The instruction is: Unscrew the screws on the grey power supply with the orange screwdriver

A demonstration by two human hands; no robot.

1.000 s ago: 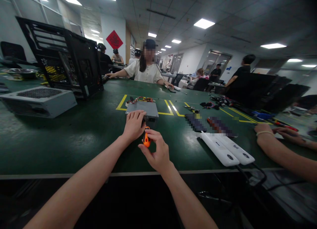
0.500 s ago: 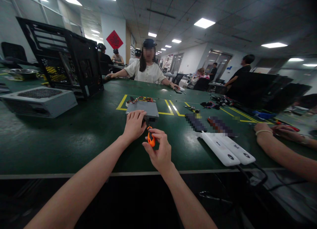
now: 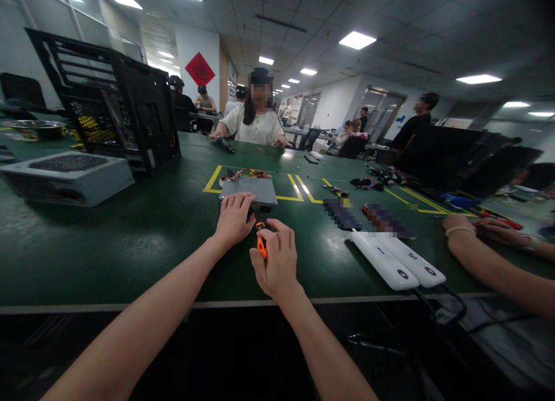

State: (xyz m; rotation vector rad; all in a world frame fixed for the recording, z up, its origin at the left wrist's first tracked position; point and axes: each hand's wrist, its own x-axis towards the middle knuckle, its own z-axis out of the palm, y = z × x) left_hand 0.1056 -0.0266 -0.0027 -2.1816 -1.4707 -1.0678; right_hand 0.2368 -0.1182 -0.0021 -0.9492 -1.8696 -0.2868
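A small grey computer power supply [image 3: 255, 188] lies on the green table, with a bundle of coloured wires [image 3: 247, 174] at its far side. My left hand [image 3: 234, 219] grips its near left part, fingers over the top and thumb at the front. In my right hand [image 3: 278, 256] is a screwdriver [image 3: 262, 249] with an orange and black handle, held between thumb and fingers. The screwdriver points at the near face of the power supply; its tip is hard to make out, so contact there is unclear.
On the left stand a black computer case [image 3: 117, 106] and a larger power supply [image 3: 71, 175]. Two white devices [image 3: 385, 262], dark blurred phones and metal parts [image 3: 336, 190] lie to the right. A co-worker's forearm [image 3: 485, 251] rests at the right; another person sits opposite.
My right fingers have opened and shifted slightly around the screwdriver handle. My left hand and the power supply have stayed put. The person opposite has drawn both hands inward.
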